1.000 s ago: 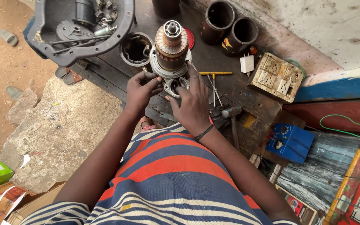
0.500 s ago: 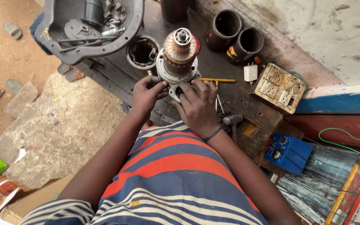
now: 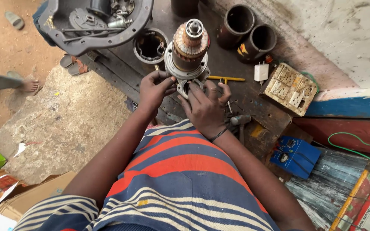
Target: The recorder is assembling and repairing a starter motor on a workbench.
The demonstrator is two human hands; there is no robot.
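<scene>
Shifted since the earlier frames: both hands sit slightly lower and more central in the frame, and a bare foot of another person has come into view at the left edge.

Motor armature: upright, upper centre of frame, copper commutator on top, round metal flange around its lower part; stands on the dark wooden workbench.
Left hand: fingers curled, pinching the lower edge of the flange from the left side.
Right hand: below and right of the armature, fingers bent around a small ring-shaped metal plate at the armature's base; black band on the wrist.
Grey metal housing: upper left, open side up, loose parts inside.
Cylindrical motor casing: just left of the armature, mouth upward.
Two dark cylinders: upper right of the armature.
Yellow-handled screwdriver: lying right of the flange.
Socket board: right, cream-coloured.
Blue box: lower right.
Hammer: just right of the right wrist.
</scene>
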